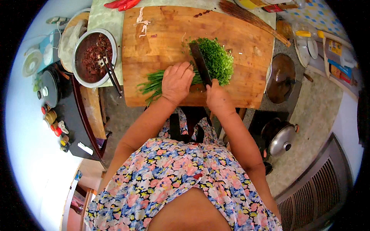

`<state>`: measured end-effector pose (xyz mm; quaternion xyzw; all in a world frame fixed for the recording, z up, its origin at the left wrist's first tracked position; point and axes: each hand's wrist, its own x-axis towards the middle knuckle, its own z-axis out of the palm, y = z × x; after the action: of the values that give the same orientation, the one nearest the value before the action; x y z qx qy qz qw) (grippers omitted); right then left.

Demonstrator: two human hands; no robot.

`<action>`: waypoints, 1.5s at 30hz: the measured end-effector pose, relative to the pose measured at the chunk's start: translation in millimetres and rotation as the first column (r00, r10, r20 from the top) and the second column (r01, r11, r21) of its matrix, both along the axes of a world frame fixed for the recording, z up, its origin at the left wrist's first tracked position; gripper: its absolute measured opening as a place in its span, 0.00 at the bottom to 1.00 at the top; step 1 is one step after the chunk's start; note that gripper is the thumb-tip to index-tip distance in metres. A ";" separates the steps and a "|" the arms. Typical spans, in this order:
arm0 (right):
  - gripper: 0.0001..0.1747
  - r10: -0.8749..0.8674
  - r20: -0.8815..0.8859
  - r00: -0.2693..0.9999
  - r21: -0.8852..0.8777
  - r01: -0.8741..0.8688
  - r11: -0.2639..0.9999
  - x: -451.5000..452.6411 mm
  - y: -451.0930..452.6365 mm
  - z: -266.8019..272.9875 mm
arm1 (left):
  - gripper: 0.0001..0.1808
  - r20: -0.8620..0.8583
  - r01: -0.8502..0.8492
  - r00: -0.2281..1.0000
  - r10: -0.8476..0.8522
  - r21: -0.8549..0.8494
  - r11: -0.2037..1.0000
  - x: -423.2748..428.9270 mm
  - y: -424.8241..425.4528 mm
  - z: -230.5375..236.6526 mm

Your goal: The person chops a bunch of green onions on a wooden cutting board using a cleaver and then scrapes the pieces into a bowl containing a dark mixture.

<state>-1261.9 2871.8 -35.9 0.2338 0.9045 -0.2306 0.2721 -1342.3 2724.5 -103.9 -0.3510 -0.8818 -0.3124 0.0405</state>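
Observation:
On a wooden cutting board (162,37), my left hand (178,82) presses down on a bunch of long green stalks (154,82), its fingertips close to the blade. My right hand (218,96) grips a dark-bladed kitchen knife (200,62); the handle is hidden in the fist. The blade lies across the right end of the bunch. Against its right side rests a heap of finely chopped greens (216,59). Left of the board, a metal bowl (75,70) holds dark red chopped filling (94,59), with a pair of dark chopsticks (112,76) leaning over its rim.
Red peppers (125,4) lie beyond the board's far left edge. A straw whisk brush (251,18) crosses the far right corner. Pale scraps (142,21) sit on the board's far left. A lidded pot (280,141) stands at right; a black counter (68,115) holds jars at left.

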 end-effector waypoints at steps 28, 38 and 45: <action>0.15 0.081 -0.008 0.997 0.006 -0.081 0.997 22.6 1.6 33.8 | 0.10 -0.025 -0.050 0.998 0.053 0.111 0.993 1.8 -1.8 -10.4; 0.15 0.041 0.022 0.999 -0.022 -0.040 0.999 -8.8 -7.1 -1.2 | 0.08 -0.010 0.008 1.000 -0.007 0.097 0.995 -1.4 -0.6 -3.6; 0.15 0.013 -0.003 1.000 -0.020 -0.013 1.000 -1.1 -1.6 25.5 | 0.08 -0.039 -0.004 0.999 0.007 0.077 0.997 -2.4 -2.8 -5.7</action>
<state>-1262.9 2870.2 -10.4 0.2249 0.9040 -0.2381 0.2748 -1344.7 2721.7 -109.6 -0.3531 -0.8690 -0.3391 0.0723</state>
